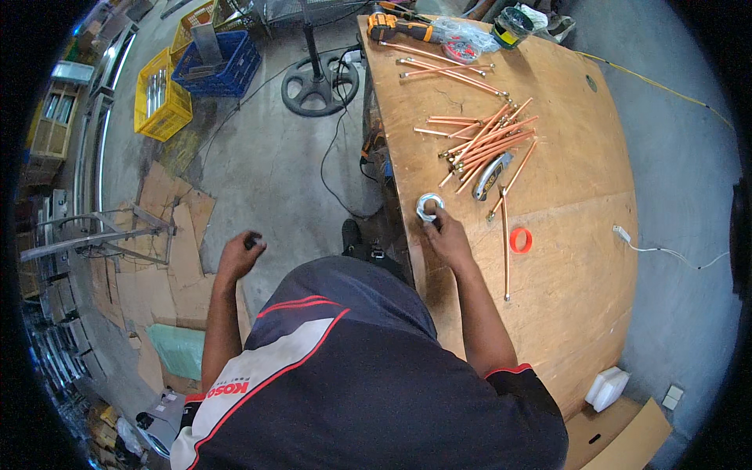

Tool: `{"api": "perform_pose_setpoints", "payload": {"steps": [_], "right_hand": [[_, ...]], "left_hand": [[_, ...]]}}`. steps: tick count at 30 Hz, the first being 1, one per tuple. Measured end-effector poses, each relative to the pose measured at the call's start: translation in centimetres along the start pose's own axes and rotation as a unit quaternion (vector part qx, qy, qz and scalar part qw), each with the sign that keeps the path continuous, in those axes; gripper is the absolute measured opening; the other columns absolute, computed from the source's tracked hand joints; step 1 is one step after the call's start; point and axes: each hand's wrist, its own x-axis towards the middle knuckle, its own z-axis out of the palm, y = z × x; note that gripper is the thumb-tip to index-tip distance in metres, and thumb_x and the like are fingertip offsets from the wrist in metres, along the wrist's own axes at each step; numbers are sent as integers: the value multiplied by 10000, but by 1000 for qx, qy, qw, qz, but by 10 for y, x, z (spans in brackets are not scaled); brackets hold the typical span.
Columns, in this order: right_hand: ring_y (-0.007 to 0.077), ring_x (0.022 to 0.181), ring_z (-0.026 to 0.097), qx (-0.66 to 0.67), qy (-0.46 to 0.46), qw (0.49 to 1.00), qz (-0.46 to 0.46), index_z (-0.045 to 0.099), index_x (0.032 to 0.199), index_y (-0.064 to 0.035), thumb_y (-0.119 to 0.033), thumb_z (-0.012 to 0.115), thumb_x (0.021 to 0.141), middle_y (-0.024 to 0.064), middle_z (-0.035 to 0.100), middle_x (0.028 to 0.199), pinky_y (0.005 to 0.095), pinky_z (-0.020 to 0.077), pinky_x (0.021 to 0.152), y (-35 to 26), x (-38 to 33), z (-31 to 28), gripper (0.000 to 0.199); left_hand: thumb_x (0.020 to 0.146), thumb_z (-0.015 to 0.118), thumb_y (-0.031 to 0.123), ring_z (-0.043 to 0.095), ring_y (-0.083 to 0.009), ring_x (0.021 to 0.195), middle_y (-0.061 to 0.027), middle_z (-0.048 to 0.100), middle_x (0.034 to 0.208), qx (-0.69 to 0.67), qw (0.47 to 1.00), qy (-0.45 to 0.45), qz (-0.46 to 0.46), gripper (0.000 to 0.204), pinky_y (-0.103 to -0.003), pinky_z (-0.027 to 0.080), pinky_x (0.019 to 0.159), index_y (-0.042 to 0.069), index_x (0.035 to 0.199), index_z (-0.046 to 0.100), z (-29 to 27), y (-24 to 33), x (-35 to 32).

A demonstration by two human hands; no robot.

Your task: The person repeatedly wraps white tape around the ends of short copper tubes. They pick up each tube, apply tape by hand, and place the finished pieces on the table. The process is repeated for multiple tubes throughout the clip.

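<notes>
My right hand (450, 241) is at the left edge of the wooden table, its fingers closed on the rim of a whitish ring-shaped roll (423, 202), perhaps tape. Over the floor to the left, away from the table, my left hand (237, 257) is curled, with a small dark thing (252, 240) at its fingertips that I cannot make out. Beyond the roll lies a loose pile of thin copper tubes (493, 145) with metal end fittings. A grey utility knife (492, 176) rests against the pile. An orange-red ring (520, 240) lies right of a single copper tube (506, 262).
At the table's (572, 290) far end are an orange-black power tool (388, 28), a plastic bag (466, 33) and a dark jar (511, 28). Yellow (163, 117) and blue (235, 74) crates, a wheel-shaped stand base (319, 84), cables and flattened cardboard (149, 294) occupy the floor.
</notes>
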Motion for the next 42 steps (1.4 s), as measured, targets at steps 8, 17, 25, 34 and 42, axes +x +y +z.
{"api": "perform_pose_setpoints", "payload": {"steps": [8, 17, 25, 34, 42], "right_hand": [[347, 1038, 578, -177, 2, 983, -37, 650, 1177, -174, -169, 690, 801, 155, 544, 1097, 433, 506, 866, 9, 9, -20, 378], [350, 1105, 536, -170, 15, 983, -69, 695, 1115, -181, -135, 725, 741, 154, 529, 1203, 428, 501, 909, 33, 13, -15, 379], [362, 1245, 456, -89, 163, 981, -50, 708, 1041, -87, -198, 746, 730, 159, 458, 1392, 422, 425, 1027, 31, 2, -10, 332], [356, 1041, 600, 52, 239, 968, 51, 708, 982, -31, -304, 710, 825, 207, 601, 1186, 425, 482, 913, 73, -14, -21, 315], [327, 872, 684, 77, 264, 932, 236, 699, 977, -33, -305, 665, 849, 187, 699, 888, 432, 521, 763, 120, -1, -73, 302]], "left_hand": [[851, 695, 293, 688, -297, 932, -194, 701, 1022, -55, 990, -103, 83, 408, -389, 530, 818, 25, 1154, 643, 13, 112, 45], [879, 669, 306, 676, -320, 974, -194, 694, 1038, 55, 923, -219, 310, 415, -417, 519, 836, 21, 1176, 619, 39, 236, 106], [820, 673, 264, 644, -369, 993, -182, 665, 1061, 168, 924, -52, 341, 361, -447, 517, 830, 59, 1115, 643, 87, 355, 185], [829, 648, 207, 636, -359, 941, -159, 626, 938, 182, 920, 4, 347, 223, -441, 513, 827, 73, 1007, 645, 112, 342, 232], [793, 682, 170, 661, -320, 901, -173, 660, 950, 87, 936, -29, 340, 253, -398, 515, 786, 50, 1013, 643, 112, 324, 239]]}}
